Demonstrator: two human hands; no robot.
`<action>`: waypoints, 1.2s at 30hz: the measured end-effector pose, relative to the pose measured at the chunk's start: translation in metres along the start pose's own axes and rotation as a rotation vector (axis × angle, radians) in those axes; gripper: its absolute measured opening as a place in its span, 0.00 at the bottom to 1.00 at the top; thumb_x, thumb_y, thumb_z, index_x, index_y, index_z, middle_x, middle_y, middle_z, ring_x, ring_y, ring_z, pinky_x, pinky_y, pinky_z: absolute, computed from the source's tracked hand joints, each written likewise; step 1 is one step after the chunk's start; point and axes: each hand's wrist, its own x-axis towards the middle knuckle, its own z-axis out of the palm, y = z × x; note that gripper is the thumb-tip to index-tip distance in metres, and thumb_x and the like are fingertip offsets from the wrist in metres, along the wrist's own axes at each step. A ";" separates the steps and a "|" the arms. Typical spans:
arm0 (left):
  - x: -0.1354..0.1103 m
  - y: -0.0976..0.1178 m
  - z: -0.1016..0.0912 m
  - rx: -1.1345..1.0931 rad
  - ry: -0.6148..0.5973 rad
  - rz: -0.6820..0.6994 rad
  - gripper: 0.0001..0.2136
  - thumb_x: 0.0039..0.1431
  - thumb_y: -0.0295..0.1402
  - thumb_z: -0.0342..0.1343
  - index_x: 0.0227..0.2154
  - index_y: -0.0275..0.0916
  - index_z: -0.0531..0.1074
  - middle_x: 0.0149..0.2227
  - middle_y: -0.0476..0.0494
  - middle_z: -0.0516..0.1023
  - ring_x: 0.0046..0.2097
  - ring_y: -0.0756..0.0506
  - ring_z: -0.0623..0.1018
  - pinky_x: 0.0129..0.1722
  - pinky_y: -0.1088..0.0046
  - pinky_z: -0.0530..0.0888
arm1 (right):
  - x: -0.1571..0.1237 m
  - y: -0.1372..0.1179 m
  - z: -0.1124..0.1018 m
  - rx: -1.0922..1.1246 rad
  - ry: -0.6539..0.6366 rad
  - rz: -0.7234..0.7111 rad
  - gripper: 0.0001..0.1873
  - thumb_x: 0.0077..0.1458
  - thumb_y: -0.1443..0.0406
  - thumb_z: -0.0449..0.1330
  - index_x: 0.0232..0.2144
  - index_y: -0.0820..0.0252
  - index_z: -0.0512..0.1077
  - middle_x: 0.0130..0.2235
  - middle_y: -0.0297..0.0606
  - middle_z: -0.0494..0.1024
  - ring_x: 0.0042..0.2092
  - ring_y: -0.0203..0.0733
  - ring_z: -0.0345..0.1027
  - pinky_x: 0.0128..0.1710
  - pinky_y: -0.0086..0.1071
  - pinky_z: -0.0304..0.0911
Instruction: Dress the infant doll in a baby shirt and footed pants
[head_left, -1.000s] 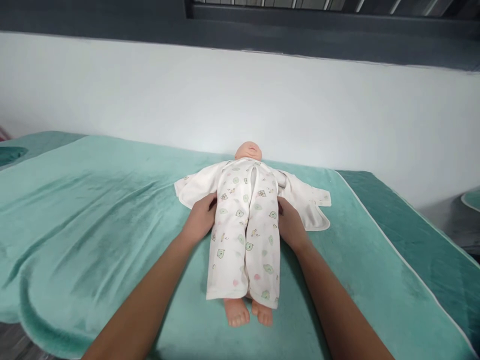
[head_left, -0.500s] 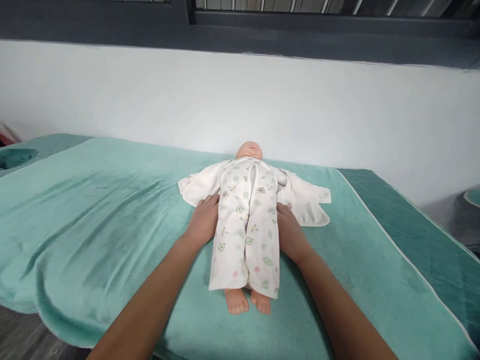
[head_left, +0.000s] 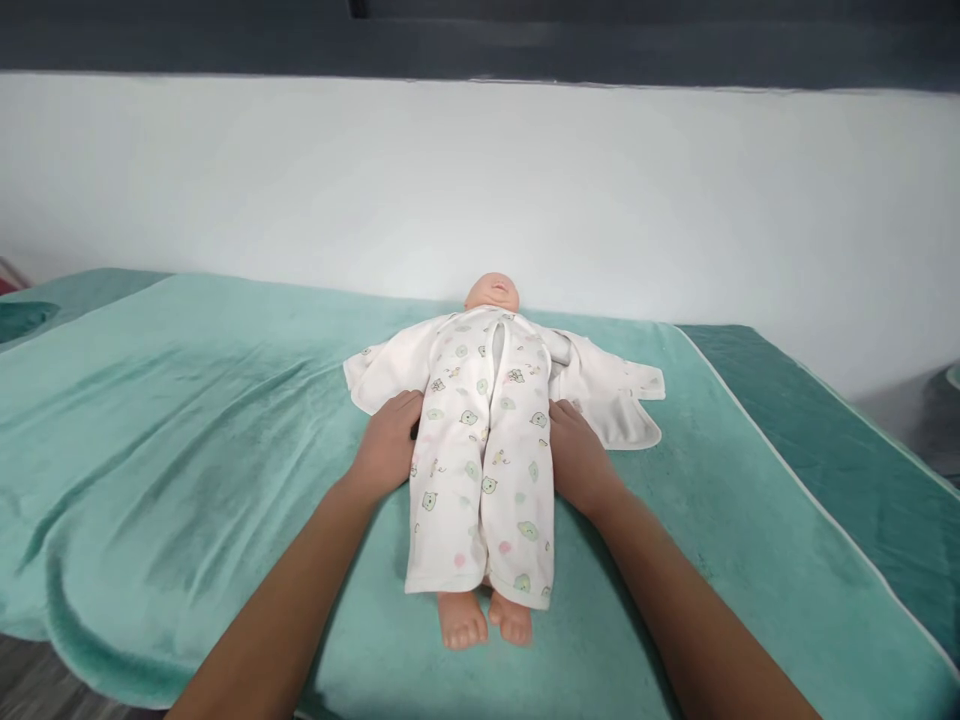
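Observation:
A baby doll (head_left: 492, 293) lies on its back on a teal blanket (head_left: 187, 420), head toward the wall and bare feet (head_left: 484, 620) toward me. White printed trousers (head_left: 484, 470) cover its body and legs. A white garment (head_left: 615, 400) is spread open beneath its torso. My left hand (head_left: 386, 445) presses against the doll's left side at the hip, fingers curved around the trousers. My right hand (head_left: 576, 455) does the same on the other side. Both sets of fingertips are tucked against the cloth.
A white wall (head_left: 480, 190) rises just behind the doll's head, with a dark window frame above. A darker teal cover (head_left: 840, 450) lies at the right, past a white seam. The blanket's front edge hangs at the lower left.
The doll and both hands sit slightly further left in view. My hands keep the same hold at its hips.

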 end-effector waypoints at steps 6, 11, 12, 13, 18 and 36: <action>-0.005 0.008 -0.006 -0.125 -0.020 -0.057 0.09 0.53 0.27 0.51 0.22 0.40 0.56 0.26 0.51 0.62 0.31 0.48 0.62 0.30 0.71 0.59 | -0.015 0.011 -0.015 0.356 0.048 0.045 0.06 0.60 0.69 0.49 0.34 0.56 0.66 0.36 0.39 0.72 0.39 0.44 0.64 0.40 0.37 0.61; -0.012 0.008 -0.007 -0.139 -0.161 -0.010 0.04 0.51 0.25 0.51 0.24 0.40 0.64 0.30 0.49 0.70 0.36 0.46 0.69 0.36 0.70 0.65 | -0.024 0.013 -0.026 0.396 -0.072 0.056 0.06 0.63 0.66 0.50 0.35 0.56 0.66 0.36 0.36 0.74 0.37 0.42 0.67 0.36 0.35 0.59; -0.013 0.007 -0.007 -0.143 -0.179 0.008 0.04 0.52 0.25 0.51 0.26 0.40 0.66 0.31 0.48 0.71 0.37 0.45 0.70 0.37 0.69 0.66 | -0.024 0.014 -0.026 0.372 -0.081 0.052 0.06 0.63 0.66 0.50 0.35 0.56 0.66 0.36 0.36 0.75 0.38 0.42 0.67 0.36 0.35 0.58; -0.013 0.007 -0.007 -0.143 -0.186 0.022 0.04 0.52 0.25 0.51 0.27 0.39 0.67 0.31 0.48 0.72 0.37 0.45 0.70 0.38 0.69 0.66 | -0.024 0.014 -0.026 0.338 -0.072 0.053 0.06 0.63 0.66 0.50 0.34 0.56 0.66 0.36 0.37 0.75 0.38 0.43 0.67 0.37 0.35 0.58; -0.013 0.005 -0.008 -0.160 -0.192 0.010 0.06 0.57 0.27 0.48 0.26 0.39 0.68 0.31 0.47 0.71 0.36 0.45 0.69 0.37 0.68 0.65 | -0.023 0.023 -0.024 0.151 0.088 0.167 0.10 0.64 0.58 0.54 0.36 0.57 0.69 0.36 0.40 0.76 0.40 0.46 0.67 0.38 0.35 0.57; -0.110 0.040 -0.023 -0.496 -0.058 -0.145 0.09 0.64 0.30 0.53 0.46 0.43 0.69 0.46 0.45 0.73 0.49 0.46 0.73 0.50 0.68 0.70 | -0.029 0.026 -0.021 -0.264 0.022 0.291 0.25 0.67 0.52 0.47 0.26 0.58 0.73 0.24 0.38 0.78 0.26 0.39 0.68 0.27 0.33 0.37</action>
